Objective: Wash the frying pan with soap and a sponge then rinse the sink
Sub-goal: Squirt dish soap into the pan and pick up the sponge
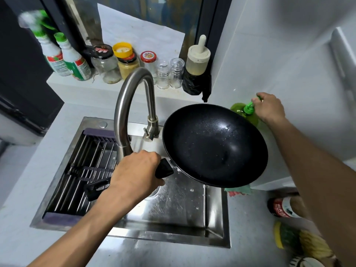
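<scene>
The left hand [134, 174] grips the black handle of the round black non-stick frying pan [214, 145], holding it tilted over the right part of the stainless steel sink [173, 218], beside the curved brushed-steel faucet [133, 105]. The right hand [270, 108] pinches the green pump top of the green dish soap bottle [246, 111], standing on the counter just beyond the pan's far right rim. A dark roll-up drying rack [84, 170] lies across the sink's left side.

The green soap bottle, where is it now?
In the head view, the green soap bottle stands right of the sink, behind the frying pan, its pump under the right hand.
</scene>
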